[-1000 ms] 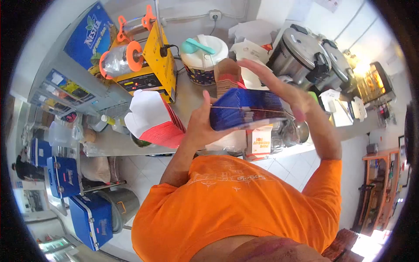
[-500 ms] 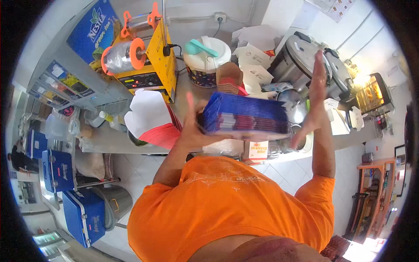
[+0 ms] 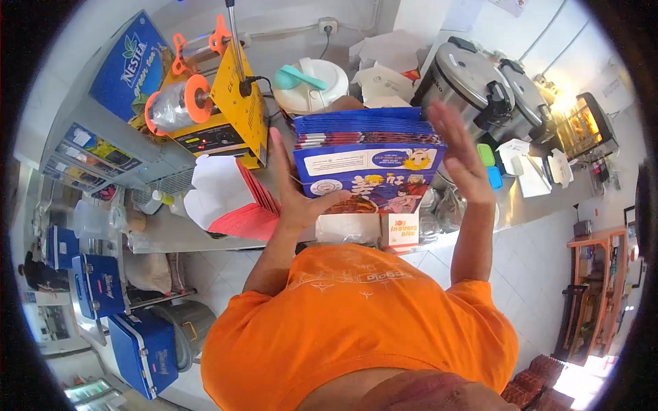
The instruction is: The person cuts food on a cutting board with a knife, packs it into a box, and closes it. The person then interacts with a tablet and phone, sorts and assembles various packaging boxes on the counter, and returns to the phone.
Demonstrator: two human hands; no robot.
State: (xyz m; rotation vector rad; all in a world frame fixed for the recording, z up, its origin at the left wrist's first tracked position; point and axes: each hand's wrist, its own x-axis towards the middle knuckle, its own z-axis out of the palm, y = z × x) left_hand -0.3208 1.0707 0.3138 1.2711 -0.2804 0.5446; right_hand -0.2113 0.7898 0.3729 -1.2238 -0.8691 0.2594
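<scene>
A thick stack of flat blue printed boxes [image 3: 370, 168] with cartoon figures on its front stands upright above the counter. My left hand [image 3: 298, 195] grips its left side, thumb across the printed face. At the right edge is my right hand [image 3: 460, 154], fingers spread and slightly blurred; whether its palm touches the stack is unclear. To the left lies a nested stack of red and white cartons [image 3: 236, 198]. Below the blue stack stands a small white box with orange lettering [image 3: 401, 231].
A yellow sealing machine [image 3: 226, 113] and a white-lidded tub [image 3: 312, 85] with a turquoise scoop stand behind. Large metal cookers [image 3: 466, 82] are at the back right, near a lit glass-fronted oven [image 3: 588, 127]. Blue coolers [image 3: 142, 349] sit at the lower left.
The blue stack has turned so its printed face shows, and it stands higher. My right hand has moved left, from apart to beside the stack's right edge.
</scene>
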